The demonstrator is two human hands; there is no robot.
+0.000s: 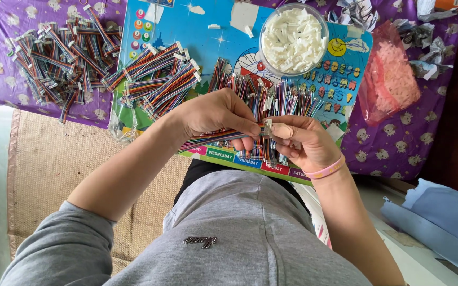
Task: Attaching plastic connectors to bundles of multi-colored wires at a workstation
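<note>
At frame centre, the left hand [216,114] pinches a flat multicoloured ribbon cable [213,137]; the right hand [300,140] pinches a small white connector [267,127] at the cable's end. Behind them lies a blue picture board [213,32] with coloured label tiles along its near edge. A clear bowl [292,39] of white connectors sits upper centre, a pink plastic bag [390,79] upper right, and finished cable bundles [64,55] upper left.

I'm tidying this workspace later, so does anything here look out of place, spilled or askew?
Mostly orderly. Crumpled paper scraps lie scattered on the purple cloth at top right, beside a pink bag. The left hand and right hand hold one ribbon cable over the board. The bowl stands upright, nothing spilled.
</note>
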